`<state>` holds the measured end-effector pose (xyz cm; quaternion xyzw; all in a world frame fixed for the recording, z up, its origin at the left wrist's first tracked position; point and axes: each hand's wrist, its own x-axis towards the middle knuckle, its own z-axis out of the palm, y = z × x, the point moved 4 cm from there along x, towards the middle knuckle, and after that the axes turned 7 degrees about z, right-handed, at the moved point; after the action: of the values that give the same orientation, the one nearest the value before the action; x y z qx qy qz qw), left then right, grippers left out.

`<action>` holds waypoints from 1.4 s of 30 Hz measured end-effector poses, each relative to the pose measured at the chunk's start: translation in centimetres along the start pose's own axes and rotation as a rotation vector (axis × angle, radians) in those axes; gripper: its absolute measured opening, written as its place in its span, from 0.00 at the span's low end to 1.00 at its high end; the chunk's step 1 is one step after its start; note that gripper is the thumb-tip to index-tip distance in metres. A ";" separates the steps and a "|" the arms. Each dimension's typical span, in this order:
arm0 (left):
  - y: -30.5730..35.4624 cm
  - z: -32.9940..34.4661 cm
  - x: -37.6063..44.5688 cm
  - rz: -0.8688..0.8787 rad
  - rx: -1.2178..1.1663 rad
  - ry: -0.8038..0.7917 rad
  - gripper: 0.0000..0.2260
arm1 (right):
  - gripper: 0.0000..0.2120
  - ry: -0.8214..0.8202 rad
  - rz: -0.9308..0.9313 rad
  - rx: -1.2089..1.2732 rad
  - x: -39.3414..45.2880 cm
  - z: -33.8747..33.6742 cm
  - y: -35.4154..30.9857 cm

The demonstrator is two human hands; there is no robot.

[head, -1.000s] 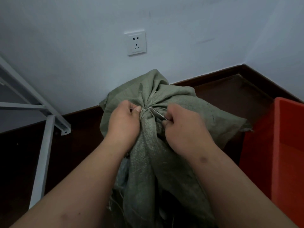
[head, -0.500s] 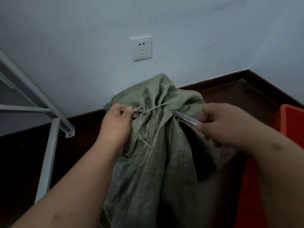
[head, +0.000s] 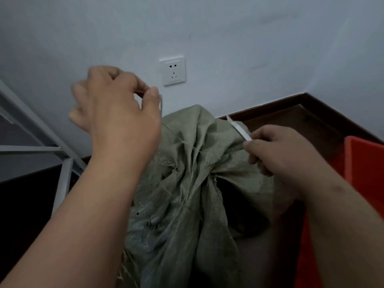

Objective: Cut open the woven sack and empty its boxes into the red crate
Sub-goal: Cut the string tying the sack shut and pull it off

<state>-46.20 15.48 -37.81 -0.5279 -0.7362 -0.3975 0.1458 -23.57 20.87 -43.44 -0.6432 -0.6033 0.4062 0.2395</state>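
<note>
A grey-green woven sack stands on the dark floor against the wall, its neck loose and crumpled. My left hand is raised above and left of the sack, pinching a thin pale string that hangs from thumb and finger. To the right of the sack's top, my right hand grips a small white utility knife, blade pointing up and left. The red crate sits at the right edge. No boxes show; the sack hides its contents.
A white wall with a power socket rises behind the sack. A white metal frame stands at the left. Dark skirting meets the room corner at the back right.
My left hand has lifted up and away from the sack's neck with the string in it. My right hand stays right of the sack with the knife. The neck has fallen looser.
</note>
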 end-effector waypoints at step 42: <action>2.6 6.7 -3.6 -0.026 -0.018 -1.115 0.07 | 0.08 0.206 0.306 0.822 0.4 -6.3 0.4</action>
<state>-41.07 18.41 -43.27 -0.6505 -0.7048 -0.0661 -0.2752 -18.30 22.31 -40.33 -0.6133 -0.2628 0.5769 0.4712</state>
